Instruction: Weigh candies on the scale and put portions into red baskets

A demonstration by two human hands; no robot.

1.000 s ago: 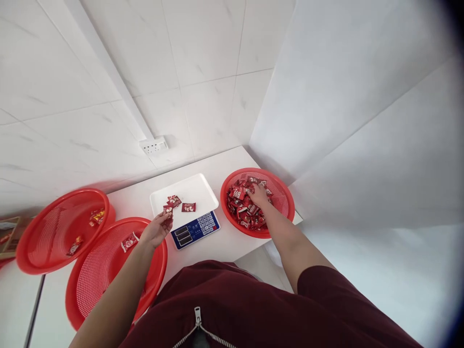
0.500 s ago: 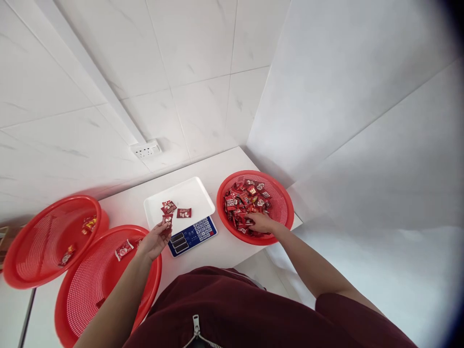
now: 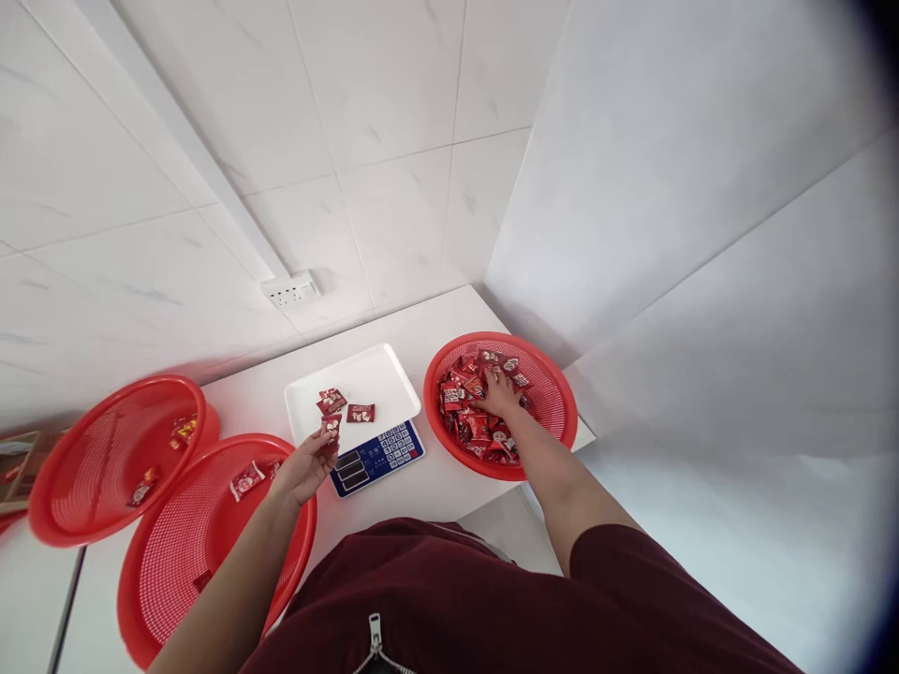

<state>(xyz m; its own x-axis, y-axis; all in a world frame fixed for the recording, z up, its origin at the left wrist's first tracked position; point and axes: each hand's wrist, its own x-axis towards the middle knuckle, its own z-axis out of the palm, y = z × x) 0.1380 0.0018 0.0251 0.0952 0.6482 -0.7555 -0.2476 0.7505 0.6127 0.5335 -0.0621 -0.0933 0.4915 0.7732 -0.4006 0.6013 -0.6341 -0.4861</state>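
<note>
My left hand (image 3: 307,468) pinches a small red candy packet (image 3: 331,429) over the front edge of the scale's white tray (image 3: 400,379). On that tray lie a few more red wrapped candies (image 3: 361,413). To the right stands a red plastic basket (image 3: 554,440) heaped with red candy packets (image 3: 479,429). My right hand (image 3: 500,395) reaches into this basket from the front, its fingers apart on top of the packets. Their tips are partly hidden among the wrappers, and I see no packet lifted in them.
The scale's blue keypad panel (image 3: 383,457) faces me. On the left, two more red baskets, a near one (image 3: 161,571) and a far one (image 3: 63,496), hold a few wrapped candies. A tiled wall with a socket (image 3: 289,290) rises behind the white table (image 3: 449,314).
My right hand has moved from the front of the candy heap farther back in the basket. My left hand still holds its packet at the tray. The view has shifted slightly.
</note>
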